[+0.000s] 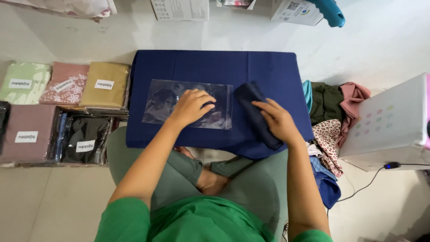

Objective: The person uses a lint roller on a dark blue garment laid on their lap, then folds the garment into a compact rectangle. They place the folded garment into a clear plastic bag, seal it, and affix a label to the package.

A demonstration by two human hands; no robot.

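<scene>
While left hand (191,105) lies flat, fingers spread, grasping nothing, pinning clear plastic bag (187,104) on blue-draped counter (268,67) | right hand (277,120) presses open-palmed on folded navy cloth (257,112) just beside bag mouth, holding fold | packed scarves (67,107) stacked left on floor

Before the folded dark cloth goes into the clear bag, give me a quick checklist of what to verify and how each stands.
1. Clear plastic bag lies flat on the navy board: ok.
2. Left hand presses on the bag: ok.
3. Bag mouth open toward the cloth: cannot tell.
4. Folded dark cloth lies beside the bag's right edge: ok.
5. Right hand rests on the cloth: ok.
6. Cloth narrower than the bag: ok, by eye.
</scene>
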